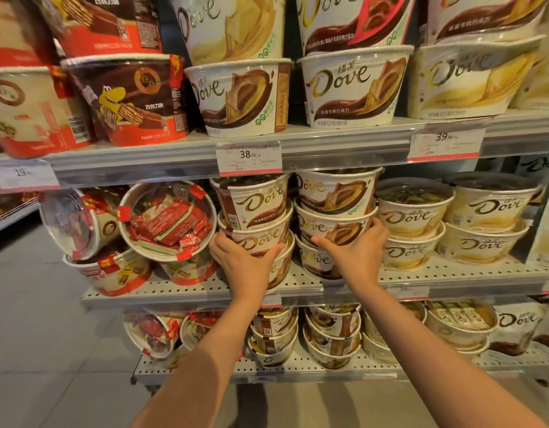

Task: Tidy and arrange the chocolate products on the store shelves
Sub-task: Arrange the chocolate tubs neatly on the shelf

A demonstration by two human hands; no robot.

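On the middle shelf [186,293] stand two stacks of brown-and-white Dove chocolate tubs. My left hand [240,261] grips the left stack [254,208] at its middle tub, thumb on the right side. My right hand [358,253] wraps the right stack [335,196] at its middle tub, fingers on the right edge, thumb across the front. Each stack is three tubs high and the lowest tubs are partly hidden by my hands.
Red wafer-chocolate tubs [166,219] lie tipped on their sides at the left of the same shelf. Yellow Dove tubs [414,217] are stacked at the right. More tubs fill the shelf above and the shelf below. A price tag [248,157] reads 38.00.
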